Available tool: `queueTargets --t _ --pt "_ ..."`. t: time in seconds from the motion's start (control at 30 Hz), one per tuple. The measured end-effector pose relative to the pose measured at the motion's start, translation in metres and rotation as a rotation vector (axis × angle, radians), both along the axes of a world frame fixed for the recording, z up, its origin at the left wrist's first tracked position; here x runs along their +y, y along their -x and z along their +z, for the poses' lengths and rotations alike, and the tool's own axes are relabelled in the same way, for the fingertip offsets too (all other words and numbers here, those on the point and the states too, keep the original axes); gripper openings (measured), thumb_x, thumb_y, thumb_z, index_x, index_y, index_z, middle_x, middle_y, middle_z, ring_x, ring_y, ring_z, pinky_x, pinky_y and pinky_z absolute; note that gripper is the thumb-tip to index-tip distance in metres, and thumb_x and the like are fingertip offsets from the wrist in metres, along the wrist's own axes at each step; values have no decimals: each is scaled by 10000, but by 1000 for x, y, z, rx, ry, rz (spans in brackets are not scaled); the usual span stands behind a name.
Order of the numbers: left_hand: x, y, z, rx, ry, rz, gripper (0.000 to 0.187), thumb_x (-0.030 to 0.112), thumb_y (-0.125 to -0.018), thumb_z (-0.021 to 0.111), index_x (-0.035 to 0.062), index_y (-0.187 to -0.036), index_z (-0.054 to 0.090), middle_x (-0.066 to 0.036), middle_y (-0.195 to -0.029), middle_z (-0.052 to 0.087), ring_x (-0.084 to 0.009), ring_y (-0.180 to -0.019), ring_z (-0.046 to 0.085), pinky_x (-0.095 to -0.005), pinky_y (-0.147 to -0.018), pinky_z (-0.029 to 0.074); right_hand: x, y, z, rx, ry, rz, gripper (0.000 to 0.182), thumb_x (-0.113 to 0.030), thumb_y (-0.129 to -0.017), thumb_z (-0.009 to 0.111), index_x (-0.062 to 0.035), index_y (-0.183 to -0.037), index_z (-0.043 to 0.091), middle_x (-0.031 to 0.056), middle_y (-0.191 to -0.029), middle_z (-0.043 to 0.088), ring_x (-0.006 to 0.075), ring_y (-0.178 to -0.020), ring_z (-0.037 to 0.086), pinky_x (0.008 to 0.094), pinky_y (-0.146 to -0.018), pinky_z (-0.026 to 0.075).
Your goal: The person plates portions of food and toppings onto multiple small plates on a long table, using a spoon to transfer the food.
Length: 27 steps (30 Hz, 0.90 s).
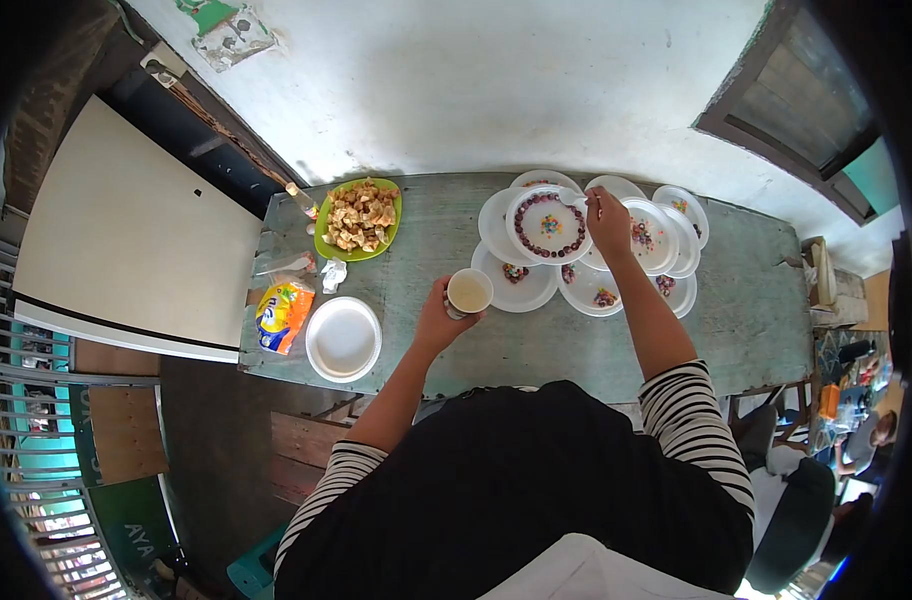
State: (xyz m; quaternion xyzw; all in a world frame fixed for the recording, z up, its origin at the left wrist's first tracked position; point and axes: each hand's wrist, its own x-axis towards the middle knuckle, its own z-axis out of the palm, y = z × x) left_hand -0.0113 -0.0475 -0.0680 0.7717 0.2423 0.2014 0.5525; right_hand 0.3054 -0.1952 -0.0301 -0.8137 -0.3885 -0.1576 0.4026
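My left hand [443, 318] is wrapped round a paper cup [470, 291] with something pale and creamy inside. My right hand [606, 218] pinches what looks like a white plastic spoon [573, 198], over the right rim of a white plate. This upper plate [529, 222] bears a ring of dark purplish-red pieces [524, 246] with a small multicoloured cluster [551, 225] in its middle. It rests on other plates. Around it lie several more white plates [517, 294] with small heaps of coloured bits, some partly hidden by my right forearm.
On the left of the green table [496, 352] stand a green dish of brown fried pieces [359, 217], a small bottle [302, 200], a crumpled tissue [333, 275], an orange packet [285, 317] and stacked white plates [344, 339]. A wall rises behind. People sit at the far right.
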Motion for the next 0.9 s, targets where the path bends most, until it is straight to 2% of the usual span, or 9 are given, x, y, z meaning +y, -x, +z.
queueTargets --t 0.17,0.23,0.33,0.57,0.67,0.77,0.83,0.87,0.9 --pt "2 -1 -8 3 39 0 722 258 -653 833 52 -1207 419 -128 -1124 587 -248 -1066 578 -376 -896 458 -5 10 3 -85 -18 75 132 -131 -901 530 -24 -928 603 169 -831 647 334 -735 633 401 -628 493" --pt "1 -1 -7 14 31 -1 723 264 -654 831 54 -1209 419 -129 -1125 589 -247 -1063 580 -373 -898 457 -6 14 8 -126 2 117 111 -111 -882 530 -31 -899 606 167 -813 635 366 -732 599 452 -671 472" --pt "0 0 -4 22 21 -11 723 258 -654 831 54 -1212 419 -126 -1129 587 -244 -1064 580 -370 -899 457 -6 15 8 -137 165 178 114 -117 -882 527 -33 -899 602 164 -829 637 365 -765 594 454 -724 462" --pt "1 -1 -2 -17 53 -25 712 242 -664 826 49 -1215 418 -116 -1138 577 -235 -1073 572 -368 -907 454 -3 18 21 -147 89 148 112 -115 -876 526 -37 -902 602 154 -856 641 359 -777 593 446 -751 458" --pt "1 1 -7 12 37 -24 709 239 -668 824 49 -1216 416 -119 -1137 576 -233 -1074 569 -369 -909 453 -1 19 11 -78 170 171 116 -106 -876 518 -37 -908 606 152 -861 642 363 -777 588 449 -762 453" --pt "0 0 -7 -10 64 -18 719 241 -666 825 49 -1221 409 -122 -1140 574 -236 -1074 569 -369 -910 453 1 38 37 -106 -60 127 166 -150 -916 496 -28 -907 609 143 -818 644 306 -726 609 397 -717 467" --pt "0 0 -6 -9 86 -4 700 232 -663 824 54 -1211 426 -113 -1141 573 -235 -1081 565 -368 -911 452 6 63 58 448 -299 43 233 -207 -954 470 -34 -896 614 94 -750 636 204 -656 601 321 -646 464" --pt "1 0 -5 -9 87 0 700 232 -663 824 54 -1211 426 -113 -1141 573 -235 -1081 565 -368 -911 452 12 61 33 657 -490 201 251 -222 -963 466 -35 -888 616 38 -696 608 120 -628 566 263 -594 445" --pt "2 -1 -6 -28 76 -7 681 223 -662 820 60 -1202 439 -105 -1133 576 -236 -1085 564 -372 -908 454 12 70 34 733 -454 294 233 -203 -957 469 -37 -885 616 32 -691 601 116 -625 561 261 -588 443"
